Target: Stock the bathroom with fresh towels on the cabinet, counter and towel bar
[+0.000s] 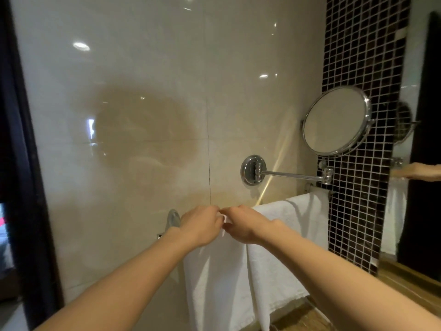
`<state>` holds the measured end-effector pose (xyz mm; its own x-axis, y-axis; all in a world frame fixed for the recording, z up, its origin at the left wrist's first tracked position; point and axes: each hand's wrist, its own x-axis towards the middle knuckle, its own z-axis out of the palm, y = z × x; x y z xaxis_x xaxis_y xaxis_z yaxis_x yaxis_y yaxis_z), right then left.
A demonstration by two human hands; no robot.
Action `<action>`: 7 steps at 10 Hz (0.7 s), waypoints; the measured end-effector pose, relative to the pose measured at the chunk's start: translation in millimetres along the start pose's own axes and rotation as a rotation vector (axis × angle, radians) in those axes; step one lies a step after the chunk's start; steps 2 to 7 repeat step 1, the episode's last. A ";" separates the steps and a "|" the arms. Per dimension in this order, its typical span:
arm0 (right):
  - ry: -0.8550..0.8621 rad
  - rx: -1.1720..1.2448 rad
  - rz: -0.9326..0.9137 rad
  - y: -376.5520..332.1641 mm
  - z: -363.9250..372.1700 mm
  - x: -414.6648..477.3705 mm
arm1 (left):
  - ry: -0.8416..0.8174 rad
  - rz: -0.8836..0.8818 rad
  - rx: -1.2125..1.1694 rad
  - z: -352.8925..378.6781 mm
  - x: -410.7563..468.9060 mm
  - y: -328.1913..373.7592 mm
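Beige tiled wall [133, 139]; left hand [199, 225], right hand [248, 226] grip pinching white towel [238, 278] over towel bar [318, 190].

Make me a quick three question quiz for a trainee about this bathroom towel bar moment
1. True or false: the white terry towel is draped over the chrome towel bar.
2. Which hands grip the towel's top edge? A) left hand only B) right hand only C) both
3. Fill in: the round chrome swivel mirror hangs ___ the towel.

Key: 1 true; 2 C; 3 above.
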<state>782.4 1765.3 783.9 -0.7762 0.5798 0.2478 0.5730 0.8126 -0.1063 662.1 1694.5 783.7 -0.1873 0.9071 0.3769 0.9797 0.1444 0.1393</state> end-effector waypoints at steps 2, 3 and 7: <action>0.024 0.045 0.045 -2.9 -10.6 -4.6 | 0.051 -0.116 -0.148 -11.0 -4.2 -1.0; 0.024 0.045 0.045 -2.9 -10.6 -4.6 | 0.051 -0.116 -0.148 -11.0 -4.2 -1.0; 0.024 0.045 0.045 -2.9 -10.6 -4.6 | 0.051 -0.116 -0.148 -11.0 -4.2 -1.0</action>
